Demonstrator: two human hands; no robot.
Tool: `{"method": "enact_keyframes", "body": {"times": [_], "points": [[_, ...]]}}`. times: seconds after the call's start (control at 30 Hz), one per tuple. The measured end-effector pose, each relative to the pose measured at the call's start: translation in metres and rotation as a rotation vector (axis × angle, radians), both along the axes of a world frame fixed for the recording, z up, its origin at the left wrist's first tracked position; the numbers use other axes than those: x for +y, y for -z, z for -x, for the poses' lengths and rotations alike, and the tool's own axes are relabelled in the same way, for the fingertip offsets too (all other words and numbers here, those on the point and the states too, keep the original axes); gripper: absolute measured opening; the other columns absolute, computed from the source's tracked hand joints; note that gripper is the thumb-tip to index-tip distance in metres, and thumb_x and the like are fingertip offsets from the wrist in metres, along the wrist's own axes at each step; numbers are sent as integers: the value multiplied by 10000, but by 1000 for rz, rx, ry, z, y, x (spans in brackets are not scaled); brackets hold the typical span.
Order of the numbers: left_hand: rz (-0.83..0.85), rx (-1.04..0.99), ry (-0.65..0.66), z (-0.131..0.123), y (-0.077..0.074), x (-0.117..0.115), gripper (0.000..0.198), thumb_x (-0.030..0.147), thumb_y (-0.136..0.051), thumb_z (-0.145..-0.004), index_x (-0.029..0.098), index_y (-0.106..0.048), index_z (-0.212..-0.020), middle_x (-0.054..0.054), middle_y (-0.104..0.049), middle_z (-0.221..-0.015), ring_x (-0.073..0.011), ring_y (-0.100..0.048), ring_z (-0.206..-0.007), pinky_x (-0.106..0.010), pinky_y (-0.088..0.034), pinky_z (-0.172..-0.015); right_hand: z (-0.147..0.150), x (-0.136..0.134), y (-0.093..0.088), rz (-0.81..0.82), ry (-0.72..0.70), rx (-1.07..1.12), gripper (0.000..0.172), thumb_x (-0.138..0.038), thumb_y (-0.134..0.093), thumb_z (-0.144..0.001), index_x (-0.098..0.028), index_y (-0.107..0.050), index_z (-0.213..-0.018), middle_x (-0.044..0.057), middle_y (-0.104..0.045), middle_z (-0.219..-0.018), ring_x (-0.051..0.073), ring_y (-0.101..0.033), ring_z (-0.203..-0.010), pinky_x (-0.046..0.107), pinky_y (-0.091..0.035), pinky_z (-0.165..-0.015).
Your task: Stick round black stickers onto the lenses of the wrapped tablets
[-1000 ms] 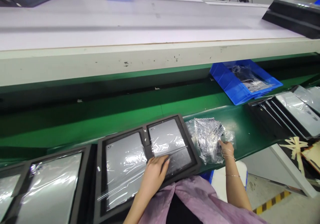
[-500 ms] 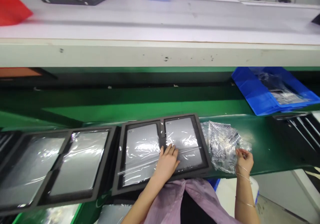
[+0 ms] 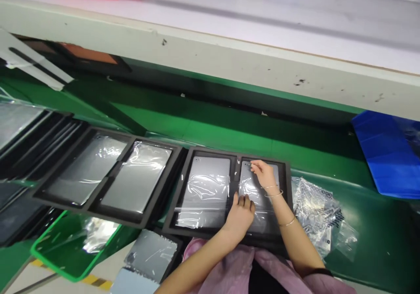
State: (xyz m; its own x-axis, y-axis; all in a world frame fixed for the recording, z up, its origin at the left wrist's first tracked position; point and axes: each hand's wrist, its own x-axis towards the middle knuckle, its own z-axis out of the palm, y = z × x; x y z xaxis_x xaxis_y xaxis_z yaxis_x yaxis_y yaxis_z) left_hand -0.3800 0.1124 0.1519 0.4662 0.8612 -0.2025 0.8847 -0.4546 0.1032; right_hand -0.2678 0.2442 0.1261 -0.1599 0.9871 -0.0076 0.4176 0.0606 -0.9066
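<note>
Two grey tablets under clear film lie in a black foam tray in front of me: the left tablet (image 3: 207, 176) and the right tablet (image 3: 262, 215). My left hand (image 3: 242, 215) rests on the lower left part of the right tablet, fingers spread and lightly bent. Over the camera corner of that same tablet, my right hand (image 3: 263, 173) has thumb and forefinger pinched together; whatever is between them is too small to make out. Right of the tray (image 3: 288, 184) lies a crumpled pile of clear plastic sheets (image 3: 316, 211) with small dark ring marks.
A second foam tray (image 3: 87, 208) with two film-covered tablets sits to the left, beside stacked trays (image 3: 49, 141). Below is a green bin (image 3: 59, 241) holding plastic scraps. A blue bin (image 3: 383, 154) stands at right. A white shelf (image 3: 210, 57) crosses above the green bench.
My right hand has moved left from the plastic sheets to the right tablet's camera corner. My left hand stays on that tablet. The view has turned left and tilted.
</note>
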Motion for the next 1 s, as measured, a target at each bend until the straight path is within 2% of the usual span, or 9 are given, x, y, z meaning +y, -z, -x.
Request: {"method": "enact_keyframes", "body": {"times": [0.1, 0.2, 0.47, 0.67, 0.8, 0.87, 1.0], "points": [[-33, 0, 5, -4, 4, 0, 272, 149, -472, -899, 67, -632, -1103, -233, -624, -1173, -302, -625, -1046, -510, -380, -966, 12, 11, 7, -83, -40, -116, 220, -347, -482, -848, -202, -648, -841, 59, -670, -796, 197, -629, -747, 339, -485, -743], [-48, -9, 6, -6, 8, -1, 272, 164, -469, -903, 51, -641, -1081, -246, -635, -1144, -311, -635, -1027, -504, -394, -939, 19, 9, 13, -149, -63, -223, 225, -331, -468, -859, -207, -635, -772, 75, -626, -898, 202, -584, -825, 338, -454, -784], [-167, -50, 21, -6, 18, -5, 259, 194, -504, -881, 36, -665, -1008, -245, -671, -1064, -319, -663, -944, -501, -405, -896, 33, 2, 26, -226, -23, -425, 250, -266, -390, -897, -198, -568, -735, 61, -531, -867, 175, -500, -759, 294, -413, -664], [-140, -81, 44, -6, 20, -3, 271, 181, -486, -884, 18, -652, -1023, -268, -664, -1057, -317, -664, -938, -513, -401, -894, 24, 10, 21, -248, 4, -487, 243, -235, -346, -900, -196, -505, -722, 59, -491, -844, 181, -497, -806, 302, -417, -712], [-131, -92, 56, -5, 17, -1, 275, 169, -480, -877, 8, -655, -1017, -267, -668, -1047, -326, -664, -934, -501, -414, -884, 31, 3, 22, -213, -67, -544, 185, -215, -403, -878, -194, -542, -757, 58, -533, -933, 134, -479, -662, 255, -353, -563], [-118, -101, 62, -5, 16, -1, 281, 156, -463, -883, 2, -647, -1031, -275, -664, -1051, -328, -658, -948, -508, -409, -886, 33, 2, 23, -201, -73, -561, 181, -199, -403, -873, -197, -544, -760, 51, -538, -945, 122, -465, -628, 251, -329, -539], [-120, -101, 69, -5, 16, -1, 278, 156, -474, -878, 4, -644, -1036, -278, -661, -1058, -329, -654, -960, -504, -409, -884, 29, 8, 24, -205, -57, -548, 205, -222, -386, -884, -205, -516, -727, 52, -515, -887, 163, -510, -769, 263, -389, -619]]}}
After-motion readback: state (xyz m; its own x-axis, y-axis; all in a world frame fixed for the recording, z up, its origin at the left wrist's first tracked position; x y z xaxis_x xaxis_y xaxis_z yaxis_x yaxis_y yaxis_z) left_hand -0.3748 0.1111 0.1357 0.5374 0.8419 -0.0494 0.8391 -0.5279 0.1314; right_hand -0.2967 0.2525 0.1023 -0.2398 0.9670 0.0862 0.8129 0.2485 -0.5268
